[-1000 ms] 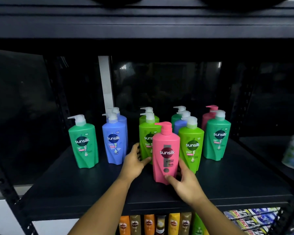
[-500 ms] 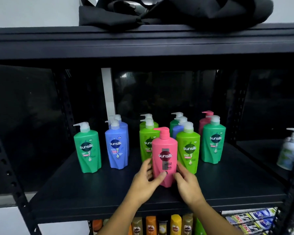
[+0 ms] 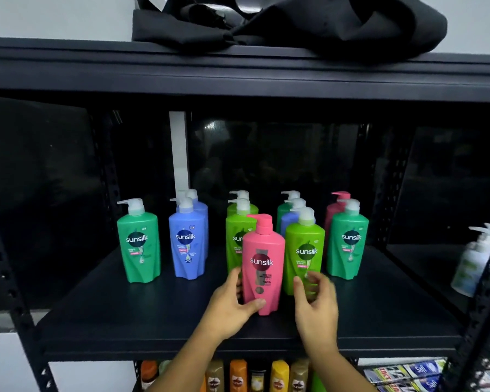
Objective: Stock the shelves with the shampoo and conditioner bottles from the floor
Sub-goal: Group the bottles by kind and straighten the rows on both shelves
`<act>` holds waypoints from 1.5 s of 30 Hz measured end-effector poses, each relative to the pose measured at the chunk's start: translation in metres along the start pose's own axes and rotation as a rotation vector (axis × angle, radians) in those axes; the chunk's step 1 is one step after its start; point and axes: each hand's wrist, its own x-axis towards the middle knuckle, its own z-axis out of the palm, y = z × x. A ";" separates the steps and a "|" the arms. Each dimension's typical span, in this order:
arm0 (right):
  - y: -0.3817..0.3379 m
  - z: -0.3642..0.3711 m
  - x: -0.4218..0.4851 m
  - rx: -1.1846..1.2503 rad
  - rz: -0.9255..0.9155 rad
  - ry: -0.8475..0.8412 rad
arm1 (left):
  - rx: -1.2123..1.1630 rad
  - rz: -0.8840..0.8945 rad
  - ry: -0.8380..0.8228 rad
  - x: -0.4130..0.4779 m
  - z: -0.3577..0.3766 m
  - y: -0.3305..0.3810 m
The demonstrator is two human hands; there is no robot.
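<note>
Pink plastic, glossy and faceted near the base: from the head view, the pink bottle is standing upright near the front of the matt black shelf. My left hand is clamping its lower body, thumb lying across the front. I'm holding low, I reckon, to steady it and keep the label facing out. My right hand is hovering just beside it, fingers spread and loose, gripping nothing, slightly blurred. Just behind, the lime green bottle and its neighbours are lining up in colour rows, with the blue bottle further left, white pump heads all pointing left. Rumpled black cloth is lying on top.
</note>
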 end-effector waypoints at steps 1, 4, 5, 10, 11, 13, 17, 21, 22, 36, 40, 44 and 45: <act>0.004 -0.002 0.009 -0.027 -0.001 0.013 | 0.009 -0.006 0.010 0.000 0.000 0.000; 0.018 -0.006 0.043 -0.120 0.070 -0.131 | 0.033 -0.026 0.053 0.001 0.000 0.002; 0.021 -0.007 0.053 -0.111 0.103 -0.207 | 0.035 -0.037 0.071 0.001 0.000 0.002; 0.025 -0.014 0.066 -0.005 0.165 -0.404 | 0.060 -0.081 0.119 -0.002 -0.002 0.005; 0.026 -0.013 0.065 0.025 0.163 -0.416 | 0.065 -0.081 0.118 -0.003 -0.002 0.006; 0.025 -0.009 0.057 0.074 0.154 -0.473 | 0.087 -0.080 0.117 -0.005 -0.003 0.008; 0.024 -0.003 0.044 0.111 0.122 -0.536 | 0.129 -0.100 0.140 -0.012 -0.013 0.005; 0.018 0.006 0.040 0.114 0.106 -0.545 | 0.173 -0.137 0.139 -0.018 -0.039 -0.004; 0.016 0.009 0.039 0.111 0.106 -0.559 | 0.181 -0.151 0.138 -0.019 -0.047 -0.006; 0.026 0.030 0.032 -0.005 0.105 -0.674 | 0.005 -0.233 0.283 -0.025 -0.086 -0.031; 0.026 0.034 0.028 -0.057 0.041 -0.669 | -0.010 -0.219 0.259 -0.024 -0.089 -0.032; 0.023 0.034 0.024 -0.109 0.007 -0.676 | -0.004 -0.193 0.266 -0.027 -0.089 -0.032; 0.021 0.034 0.023 -0.128 -0.007 -0.678 | 0.000 -0.186 0.272 -0.028 -0.090 -0.033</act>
